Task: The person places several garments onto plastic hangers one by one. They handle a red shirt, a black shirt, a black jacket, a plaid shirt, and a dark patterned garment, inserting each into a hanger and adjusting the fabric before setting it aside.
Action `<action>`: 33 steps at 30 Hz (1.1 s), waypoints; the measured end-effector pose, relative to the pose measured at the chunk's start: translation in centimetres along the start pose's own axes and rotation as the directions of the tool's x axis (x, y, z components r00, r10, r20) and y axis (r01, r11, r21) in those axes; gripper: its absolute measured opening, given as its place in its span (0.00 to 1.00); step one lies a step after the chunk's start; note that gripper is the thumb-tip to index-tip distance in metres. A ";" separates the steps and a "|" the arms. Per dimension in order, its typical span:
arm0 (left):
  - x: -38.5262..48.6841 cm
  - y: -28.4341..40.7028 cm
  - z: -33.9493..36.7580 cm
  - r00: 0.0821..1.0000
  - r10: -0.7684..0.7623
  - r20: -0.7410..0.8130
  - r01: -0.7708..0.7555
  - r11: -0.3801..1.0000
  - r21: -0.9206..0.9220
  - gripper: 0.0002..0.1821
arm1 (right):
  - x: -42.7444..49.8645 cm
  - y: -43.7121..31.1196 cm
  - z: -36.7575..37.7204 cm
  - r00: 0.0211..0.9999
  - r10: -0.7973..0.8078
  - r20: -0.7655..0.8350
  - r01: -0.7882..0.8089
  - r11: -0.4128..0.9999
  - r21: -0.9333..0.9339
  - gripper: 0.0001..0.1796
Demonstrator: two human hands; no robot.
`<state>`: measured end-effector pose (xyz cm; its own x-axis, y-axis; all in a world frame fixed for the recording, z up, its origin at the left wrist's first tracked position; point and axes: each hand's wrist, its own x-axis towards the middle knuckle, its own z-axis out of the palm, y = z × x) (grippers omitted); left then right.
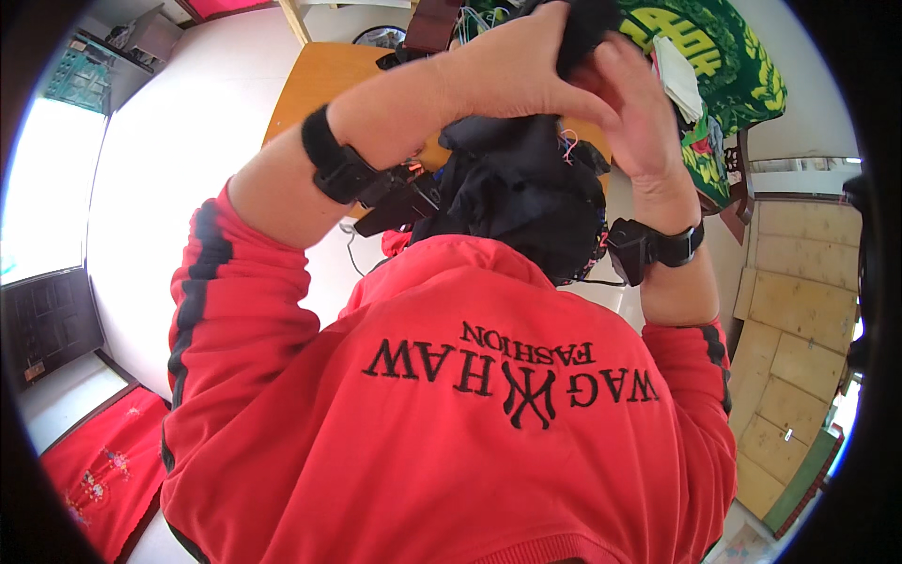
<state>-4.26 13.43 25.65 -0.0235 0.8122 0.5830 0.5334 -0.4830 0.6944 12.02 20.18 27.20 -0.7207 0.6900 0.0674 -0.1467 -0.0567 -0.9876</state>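
Note:
High in front of me, a piece of black cloth [590, 32] shows between my two hands. My left hand [518, 74] has its fingers around the cloth's near side, with the thumb stretched toward the right. Facing it is my right hand [638, 113], blurred, its fingertips against or just beside the cloth; its grip is unclear. Below both hands a heap of black fabric [521, 190] lies bunched over the table edge and close to my chest. Black strapped devices sit on both of my wrists.
A wooden table [317, 77] stands ahead, bearing dark equipment [402, 204] and thin cables. To the right, a green and yellow patterned cover [747, 63] carries folded white cloth [678, 81]. Pale wooden cabinets [796, 303] line the right side; a red embroidered cloth [106, 472] is at lower left.

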 end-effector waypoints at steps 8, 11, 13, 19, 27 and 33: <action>-1.8 -4.1 -2.5 0.819 -0.539 0.195 0.474 0.446 -0.759 0.18 | 2.3 3.0 -4.7 0.879 -0.399 0.261 0.447 0.500 -0.742 0.38; -1.1 -3.2 -4.2 0.837 -0.499 0.224 0.440 0.371 -0.818 0.20 | 3.2 5.6 -5.4 0.822 -0.420 0.384 0.518 0.273 -0.811 0.38; -0.2 -2.6 -5.9 0.843 -0.512 0.168 0.391 0.366 -0.845 0.21 | 3.5 6.6 -6.0 0.858 -0.406 0.314 0.469 0.373 -0.801 0.30; 2.8 -1.3 -12.8 0.947 -0.233 0.221 0.313 0.517 -0.797 0.14 | 3.3 2.7 -7.4 0.992 -0.127 -0.005 0.114 0.903 -0.415 0.13; 4.5 -0.6 -17.1 0.965 -0.255 -0.062 0.255 0.967 -0.021 0.17 | 4.0 -7.0 -6.2 0.864 -0.502 -0.035 0.443 0.792 -0.420 0.17; 6.2 -1.0 -18.2 0.961 -0.221 -0.168 0.275 0.841 0.465 0.19 | 4.7 -10.3 -5.9 0.817 -0.575 0.036 0.421 0.553 -0.720 0.17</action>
<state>-20.36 12.99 36.26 -0.2824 0.8322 0.4772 0.8358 -0.0308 0.5482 14.14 28.21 36.88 -0.5292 0.5704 0.6281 0.1033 0.7781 -0.6196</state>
